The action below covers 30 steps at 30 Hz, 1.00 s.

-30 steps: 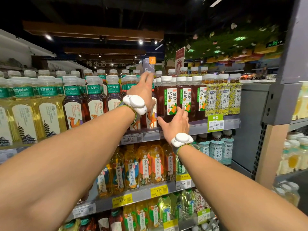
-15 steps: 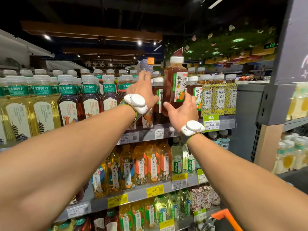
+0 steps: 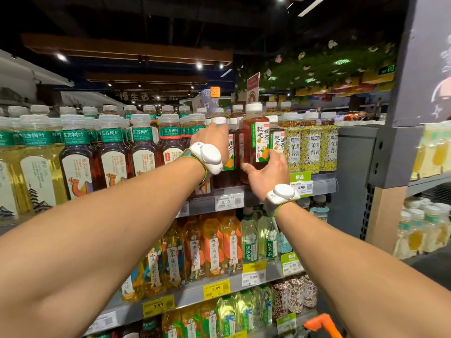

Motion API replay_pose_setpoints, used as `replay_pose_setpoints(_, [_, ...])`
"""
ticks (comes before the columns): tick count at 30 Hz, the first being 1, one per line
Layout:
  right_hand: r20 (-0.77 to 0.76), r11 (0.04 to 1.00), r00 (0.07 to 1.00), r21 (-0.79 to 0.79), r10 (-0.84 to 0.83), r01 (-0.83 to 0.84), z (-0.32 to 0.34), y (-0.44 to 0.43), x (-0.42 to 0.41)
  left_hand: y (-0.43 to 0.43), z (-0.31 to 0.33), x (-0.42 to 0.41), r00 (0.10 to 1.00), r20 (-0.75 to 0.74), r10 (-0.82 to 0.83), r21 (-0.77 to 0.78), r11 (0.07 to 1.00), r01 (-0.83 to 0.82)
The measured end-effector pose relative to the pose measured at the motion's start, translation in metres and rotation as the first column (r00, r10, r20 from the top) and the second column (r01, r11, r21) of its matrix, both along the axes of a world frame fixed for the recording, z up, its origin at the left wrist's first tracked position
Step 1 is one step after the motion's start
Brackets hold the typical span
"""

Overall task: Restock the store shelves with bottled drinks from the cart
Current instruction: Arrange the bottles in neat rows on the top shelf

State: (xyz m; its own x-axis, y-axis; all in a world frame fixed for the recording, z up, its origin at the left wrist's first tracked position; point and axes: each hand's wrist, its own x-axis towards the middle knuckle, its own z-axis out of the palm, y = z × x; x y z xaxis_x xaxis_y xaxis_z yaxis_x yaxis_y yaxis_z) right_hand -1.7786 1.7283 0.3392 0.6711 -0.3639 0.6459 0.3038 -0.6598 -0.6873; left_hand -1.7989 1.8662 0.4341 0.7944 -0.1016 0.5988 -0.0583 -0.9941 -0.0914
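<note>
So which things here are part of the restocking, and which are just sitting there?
In use: brown tea bottle, right hand gripping it, left hand on the neighbouring bottles, top shelf.
Just there: yellow-label bottles, price tag, lower-shelf orange bottles.

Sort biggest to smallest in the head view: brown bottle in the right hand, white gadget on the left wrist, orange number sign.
1. brown bottle
2. white gadget
3. orange number sign, though it is far away.
</note>
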Motion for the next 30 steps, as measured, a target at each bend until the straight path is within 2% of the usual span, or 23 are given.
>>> replay_pose_setpoints(14, [0.021,1.000,1.000,0.008,0.022,-0.022,-0.009,0.017,0.015,0.004,-0.002,0.004,0.998,0.062,-0.009,-0.069,0.998,0.014])
replay_pose_setpoints(20, [0.068,1.000,0.998,-0.006,0.016,-0.015,-0.018,0.020,0.013,0.004,-0.002,0.001,0.999,0.042,-0.016,-0.065,0.998,0.019])
replay_pose_setpoints(24, [0.080,0.998,0.996,0.043,0.037,-0.041,-0.023,0.016,0.009,0.004,-0.002,-0.002,0.999,0.027,-0.017,-0.071,0.997,0.019])
replay_pose_setpoints(30, [0.058,0.999,0.998,-0.040,0.030,-0.028,-0.029,0.019,0.013,0.009,-0.004,0.000,0.999,0.028,-0.026,-0.071,0.997,0.028])
